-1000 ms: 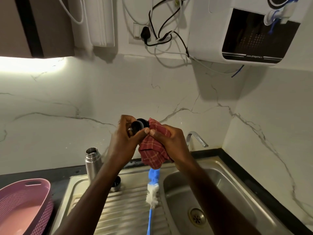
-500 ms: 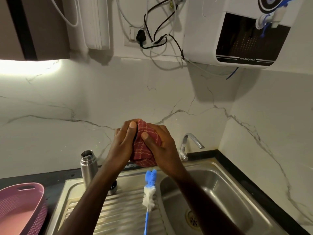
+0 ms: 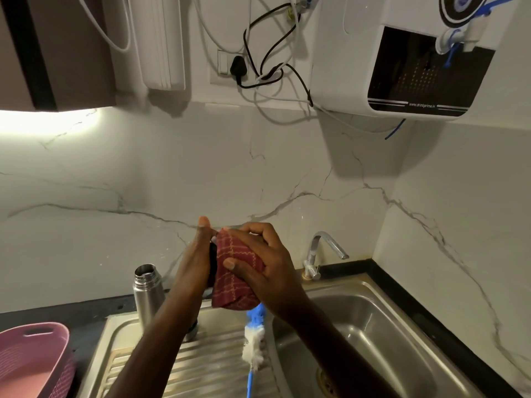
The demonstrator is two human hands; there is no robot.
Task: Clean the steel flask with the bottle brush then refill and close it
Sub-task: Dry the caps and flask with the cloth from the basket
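- A pink basket (image 3: 31,357) sits at the far left on the dark bench (image 3: 86,311).
- The steel flask (image 3: 148,291) stands upright and uncapped at the back left of the draining board (image 3: 201,369), just left of the left forearm and touched by neither hand.
- The left hand (image 3: 198,259) is raised above the draining board; its fingers (image 3: 204,225) are fairly straight and pressed against a dark part, probably the flask's cap (image 3: 213,262), mostly hidden behind the cloth.
- The red checked cloth (image 3: 238,271) is bunched against that part by the right hand (image 3: 264,268), whose fingers (image 3: 230,264) are curled round it, thumb on the front.
- The step in hand looks like wiping the cap dry. To do it well, turn the cap inside the cloth so that rim and threads all get wiped, and hold it firmly over the sink.
- The bottle brush (image 3: 253,346) lies below the hands along the ridge between draining board and sink bowl (image 3: 373,340), bristles up.
- The tap (image 3: 321,254) stands behind the bowl; a water purifier (image 3: 416,67) hangs on the wall at upper right.
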